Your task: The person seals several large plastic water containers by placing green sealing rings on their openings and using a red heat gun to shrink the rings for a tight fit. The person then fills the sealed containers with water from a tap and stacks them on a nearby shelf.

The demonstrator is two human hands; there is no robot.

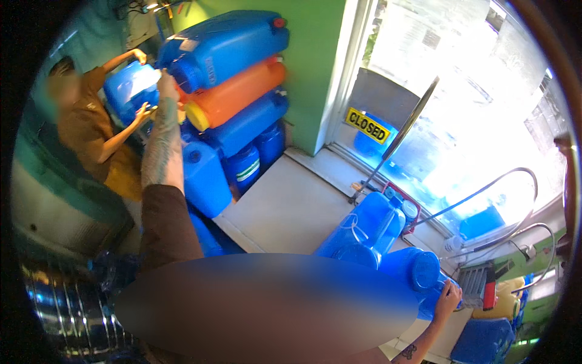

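Note:
My left hand (167, 85) reaches to the upper left, its fingers at the right edge of a glossy blue plastic container (129, 93). A person in a brown shirt (86, 123) has both hands around that container. Whether my left fingers grip it is not clear. At the lower right, my right hand (448, 298) has its fingers curled over the edge of a blue plastic container (429, 302). Right beside it lies a larger blue container with a round screw lid (426, 270). More blue jugs (370, 218) lie to its left. A blurred patch hides the lower middle.
Large blue (241, 45) and orange (245, 93) jerrycans are stacked against the green wall. A blue jug (204, 177) stands below them. A glass door with a yellow sign (367, 125), a metal pole (400, 141) and a grey hose (482, 187) are at the right.

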